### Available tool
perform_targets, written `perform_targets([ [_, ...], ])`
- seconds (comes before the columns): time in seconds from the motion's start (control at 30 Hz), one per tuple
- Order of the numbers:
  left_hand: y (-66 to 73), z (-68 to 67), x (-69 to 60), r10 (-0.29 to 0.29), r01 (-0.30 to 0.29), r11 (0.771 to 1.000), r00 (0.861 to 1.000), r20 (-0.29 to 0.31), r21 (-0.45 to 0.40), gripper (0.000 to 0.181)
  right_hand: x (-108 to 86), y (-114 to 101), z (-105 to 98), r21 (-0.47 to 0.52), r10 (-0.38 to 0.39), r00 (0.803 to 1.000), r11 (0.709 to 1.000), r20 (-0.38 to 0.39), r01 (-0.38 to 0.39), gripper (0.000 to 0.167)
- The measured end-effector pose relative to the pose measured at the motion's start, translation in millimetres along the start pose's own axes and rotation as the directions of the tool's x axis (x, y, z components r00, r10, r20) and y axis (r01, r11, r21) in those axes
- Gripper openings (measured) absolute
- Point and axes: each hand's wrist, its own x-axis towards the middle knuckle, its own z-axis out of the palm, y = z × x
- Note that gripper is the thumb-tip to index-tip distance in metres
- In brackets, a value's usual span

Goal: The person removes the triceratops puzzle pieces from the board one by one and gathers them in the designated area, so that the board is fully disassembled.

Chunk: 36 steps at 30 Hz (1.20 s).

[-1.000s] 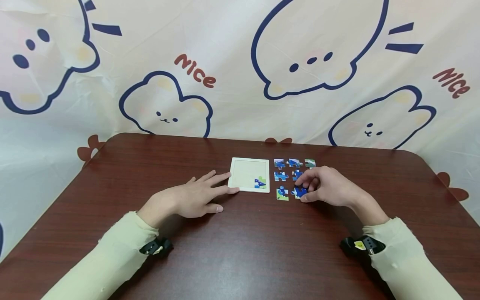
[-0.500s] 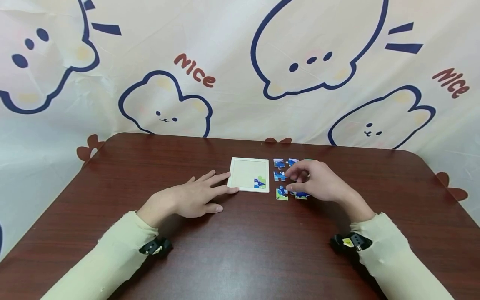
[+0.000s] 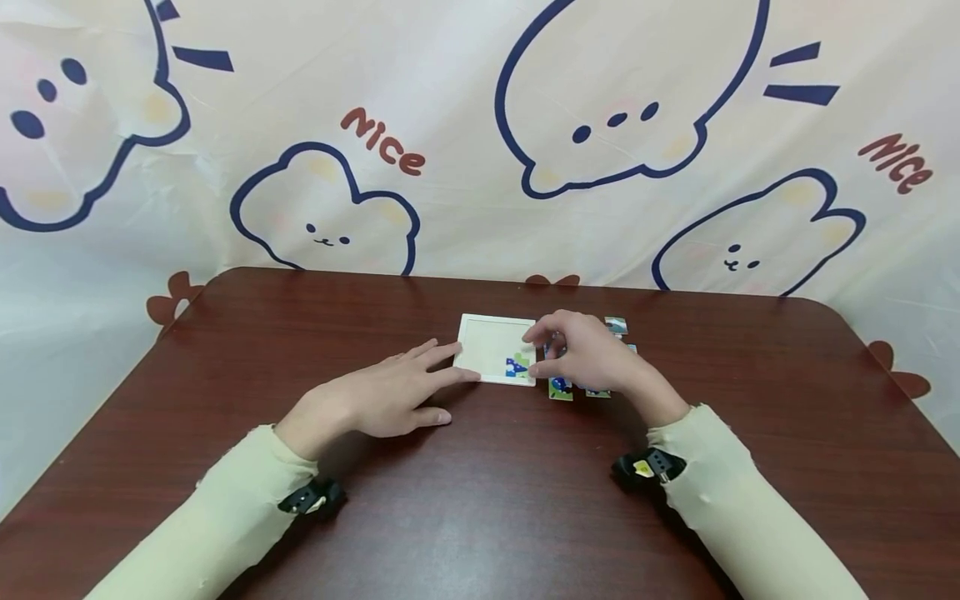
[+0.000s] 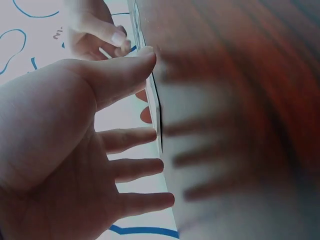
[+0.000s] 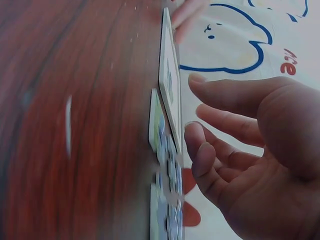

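Note:
A white puzzle tray (image 3: 493, 323) lies on the table, with blue and green puzzle piece (image 3: 516, 367) in its lower right corner. My left hand (image 3: 386, 392) is spread flat, its fingertips touching the tray's left edge. Over the tray's right edge hovers my right hand (image 3: 588, 354), thumb and fingers bent loosely and apart. Nothing shows between them in the right wrist view, where the hand (image 5: 270, 130) stands above the tray (image 5: 169, 65). Loose puzzle pieces (image 3: 560, 389) lie right of the tray, partly hidden under the right hand.
The dark red-brown wooden table (image 3: 465, 500) carries the tray and the pieces. Behind it hangs a white cloth (image 3: 465, 225) printed with blue cartoon outlines. One more loose puzzle piece (image 3: 616, 325) shows beyond the right hand.
My right hand has moved left from the loose pieces to the tray's right edge, covering some pieces on the way. The left hand has stayed at the tray.

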Motion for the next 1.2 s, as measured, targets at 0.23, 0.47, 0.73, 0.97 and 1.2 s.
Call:
perform_targets([
  [0.23,8.7,-1.4,9.0,0.053,-0.053,0.998,0.999,-0.002,0.018,0.061,9.8,-12.3,8.6,0.012,0.062,0.996,0.998,0.065,-0.063,0.044],
  [0.47,13.0,2.5,19.9,0.046,-0.048,0.998,0.998,0.039,0.03,0.064,12.5,-17.2,12.4,-0.033,0.088,0.991,0.996,0.1,-0.085,0.038],
  [0.73,16.6,2.5,22.9,0.055,-0.058,0.997,0.998,0.042,0.055,0.062,14.4,-19.0,13.5,-0.048,0.078,0.991,0.996,0.109,-0.074,0.035],
  [0.97,17.4,2.6,23.5,0.055,-0.057,0.996,0.998,0.039,0.066,0.062,15.4,-19.8,16.6,-0.025,0.063,0.993,0.998,0.101,-0.06,0.021],
  [1.2,16.9,2.4,23.2,0.054,-0.056,0.997,0.998,0.044,0.051,0.063,15.2,-21.1,17.3,-0.025,0.086,0.993,0.996,0.079,-0.084,0.042],
])
